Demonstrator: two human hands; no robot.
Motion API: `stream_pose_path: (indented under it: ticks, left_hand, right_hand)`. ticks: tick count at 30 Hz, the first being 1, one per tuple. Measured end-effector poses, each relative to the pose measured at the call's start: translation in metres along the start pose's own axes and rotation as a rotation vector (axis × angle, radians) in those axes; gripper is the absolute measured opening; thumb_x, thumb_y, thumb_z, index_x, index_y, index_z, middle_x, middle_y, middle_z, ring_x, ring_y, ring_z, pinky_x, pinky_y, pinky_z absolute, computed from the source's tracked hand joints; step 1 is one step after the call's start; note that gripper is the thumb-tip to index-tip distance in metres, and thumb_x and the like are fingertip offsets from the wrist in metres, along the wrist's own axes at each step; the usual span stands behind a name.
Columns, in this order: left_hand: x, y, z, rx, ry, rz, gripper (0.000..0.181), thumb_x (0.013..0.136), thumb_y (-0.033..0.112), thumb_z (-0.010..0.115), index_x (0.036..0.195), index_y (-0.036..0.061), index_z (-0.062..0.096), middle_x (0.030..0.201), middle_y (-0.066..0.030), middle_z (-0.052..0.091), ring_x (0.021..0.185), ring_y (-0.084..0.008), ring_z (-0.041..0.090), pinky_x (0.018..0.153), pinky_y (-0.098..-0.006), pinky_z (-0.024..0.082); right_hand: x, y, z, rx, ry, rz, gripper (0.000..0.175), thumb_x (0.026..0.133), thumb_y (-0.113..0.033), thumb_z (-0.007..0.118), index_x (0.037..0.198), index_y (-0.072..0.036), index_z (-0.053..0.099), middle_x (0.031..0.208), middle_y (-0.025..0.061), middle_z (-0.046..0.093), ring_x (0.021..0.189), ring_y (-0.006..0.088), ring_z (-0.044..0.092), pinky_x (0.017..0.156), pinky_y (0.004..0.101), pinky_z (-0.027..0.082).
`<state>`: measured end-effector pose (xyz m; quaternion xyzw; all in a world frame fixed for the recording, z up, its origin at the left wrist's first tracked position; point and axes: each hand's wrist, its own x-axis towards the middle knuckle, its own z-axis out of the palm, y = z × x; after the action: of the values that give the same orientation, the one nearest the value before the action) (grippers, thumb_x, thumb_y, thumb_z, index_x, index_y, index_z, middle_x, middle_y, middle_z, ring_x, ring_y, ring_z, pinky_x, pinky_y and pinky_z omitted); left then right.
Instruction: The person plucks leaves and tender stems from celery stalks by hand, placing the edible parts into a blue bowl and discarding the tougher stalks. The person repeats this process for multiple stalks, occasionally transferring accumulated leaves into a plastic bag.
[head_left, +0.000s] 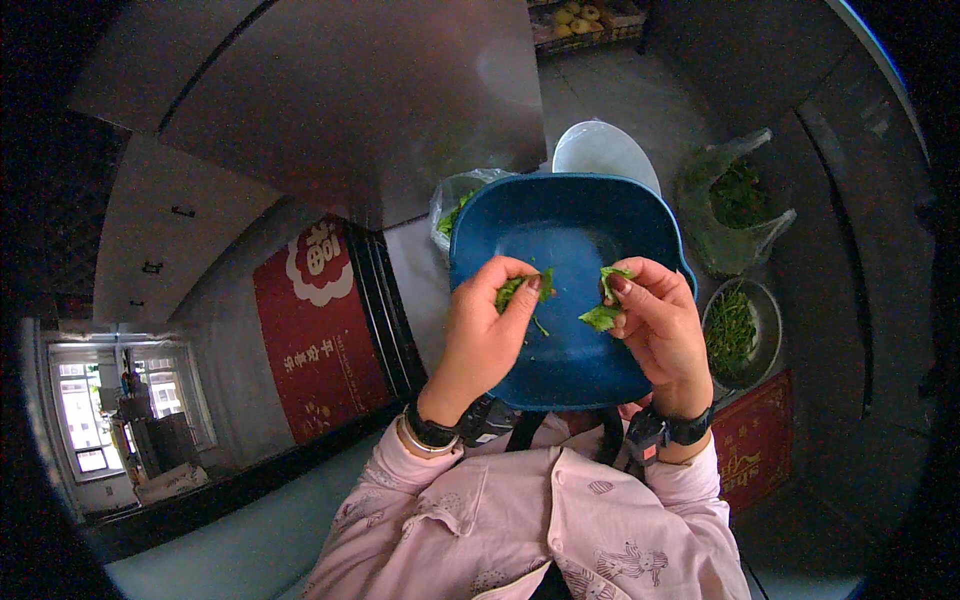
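Both of my hands are over a blue plastic basin (570, 225), which sits in front of my body. My left hand (495, 322) is closed on a small bunch of green leaves (514, 292), with a thin bit hanging below the fingers. Opposite it, my right hand (660, 319) pinches torn green leaf pieces (600, 318) between thumb and fingers. A gap separates the two hands. Small green specks lie in the basin near the left hand.
Behind the basin stands a white bucket (606, 150). A clear bag of greens (457, 214) is at its left. To the right are another plastic bag of greens (739, 199) and a metal bowl of green stems (731, 330). Farther off is a wire rack of fruit (589, 30).
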<state>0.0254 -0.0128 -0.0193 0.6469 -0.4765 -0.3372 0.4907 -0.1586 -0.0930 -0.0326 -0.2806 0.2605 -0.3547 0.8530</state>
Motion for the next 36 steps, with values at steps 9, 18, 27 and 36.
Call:
stream_pose_path:
  ticks: [9, 18, 27, 36]
  left_hand:
    - [-0.005, 0.011, 0.007, -0.228, -0.168, -0.141, 0.015, 0.099, 0.012, 0.051, 0.107, 0.0010, 0.056, 0.081, -0.0060, 0.061, 0.069, -0.0091, 0.055, 0.061, -0.0243, 0.044]
    - [-0.005, 0.009, 0.010, -0.120, -0.100, 0.008, 0.017, 0.100, 0.017, 0.054, 0.105, 0.0014, 0.058, 0.083, -0.0059, 0.060, 0.074, -0.0080, 0.055, 0.064, -0.0232, 0.045]
    - [0.002, 0.008, -0.016, -0.329, -0.011, -0.157, 0.013, 0.100, 0.017, 0.056, 0.104, 0.0051, 0.060, 0.085, 0.0031, 0.057, 0.073, -0.0023, 0.050, 0.062, -0.0176, 0.040]
    - [0.050, -0.062, -0.081, -0.650, 0.240, -0.151, 0.019, 0.097, 0.011, 0.050, 0.113, 0.0053, 0.060, 0.093, -0.0028, 0.062, 0.076, -0.0104, 0.056, 0.062, -0.0204, 0.041]
  right_hand:
    - [0.003, 0.016, 0.014, -0.086, 0.015, -0.107, 0.013, 0.091, 0.001, 0.061, 0.103, 0.003, 0.063, 0.091, 0.0073, 0.065, 0.076, 0.0135, 0.065, 0.068, 0.0259, 0.054]
    - [-0.001, 0.023, 0.031, -0.603, 0.026, -0.267, 0.014, 0.083, 0.004, 0.068, 0.096, 0.003, 0.066, 0.089, 0.0034, 0.063, 0.078, 0.0085, 0.062, 0.067, 0.0212, 0.050]
    - [-0.006, -0.005, 0.019, -0.429, 0.096, -0.140, 0.028, 0.087, -0.001, 0.064, 0.115, 0.003, 0.064, 0.102, 0.0106, 0.070, 0.078, 0.0134, 0.065, 0.068, 0.0240, 0.051]
    - [-0.014, -0.024, -0.011, -0.191, 0.240, -0.232, 0.026, 0.092, -0.004, 0.056, 0.115, 0.006, 0.060, 0.095, 0.0109, 0.063, 0.075, 0.0124, 0.055, 0.064, 0.0231, 0.044]
